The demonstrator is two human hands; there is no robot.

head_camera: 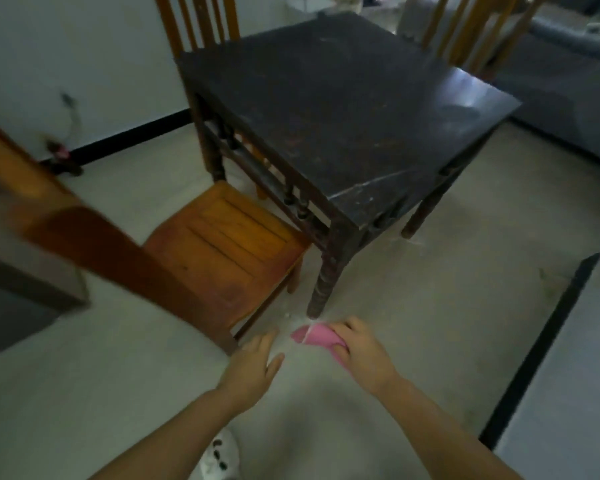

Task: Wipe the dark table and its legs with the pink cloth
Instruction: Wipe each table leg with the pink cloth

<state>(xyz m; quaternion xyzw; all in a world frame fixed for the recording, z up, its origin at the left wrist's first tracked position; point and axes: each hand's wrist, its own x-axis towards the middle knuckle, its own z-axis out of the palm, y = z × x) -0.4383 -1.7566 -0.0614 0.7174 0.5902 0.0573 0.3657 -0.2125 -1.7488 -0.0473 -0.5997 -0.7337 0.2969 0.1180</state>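
The dark square table [343, 109] stands ahead of me, its near corner leg [324, 282] coming down to the floor. Just below that leg's foot, my right hand [359, 348] is shut on the pink cloth [314, 336], which sticks out to the left of my fingers, low over the floor. My left hand [253, 363] hovers to the left of the cloth with fingers spread and holds nothing. A white dusty patch lies on the floor around the leg's foot.
An orange wooden chair [222, 233] is pushed under the table's left side, close to my left hand. Two more chair backs [201, 22] stand beyond the table. A grey sofa [568, 109] fills the right. A dark strip [548, 344] crosses the floor at right.
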